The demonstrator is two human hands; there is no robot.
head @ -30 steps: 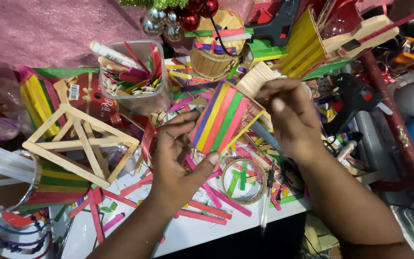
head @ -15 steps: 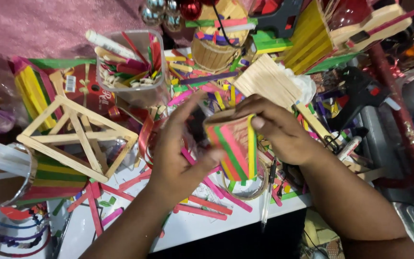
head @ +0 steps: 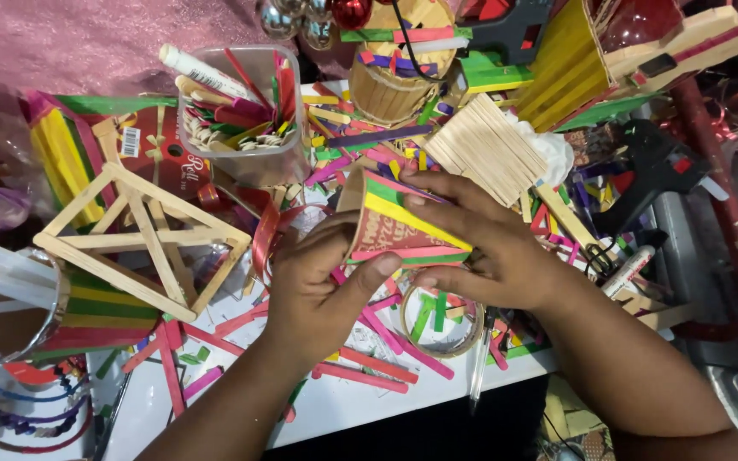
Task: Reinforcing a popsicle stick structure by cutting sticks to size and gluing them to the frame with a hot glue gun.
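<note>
a person's left hand [head: 318, 290] and right hand [head: 489, 248] meet over a crowded craft surface [head: 343, 401], both closed around a paper cup [head: 395, 226] clad in coloured craft sticks. the cup lies tilted on its side between the palms, its open mouth turned up and to the left, above the middle of the surface. the left thumb presses on the cup's lower edge, the other left fingers wrapped under it; the right fingers [head: 437, 192] grasp it across the top, over yellow, green and pink strips. whether a loose stick is pinched beneath the right hand is hard to tell from this angle.

just beyond the right hand sits a fan of plain wooden sticks [head: 489, 145]. to the left stands a pyramid frame of plain sticks [head: 138, 235], with a clear plastic tub [head: 245, 115] of sticks and a white marker behind it. a stick-covered round basket [head: 399, 77] stands at the back, and a tape ring [head: 442, 320] lies under the wrists among scattered pink sticks [head: 360, 376]. a black glue gun [head: 655, 166] rests at the right, well apart from the cup.
</note>
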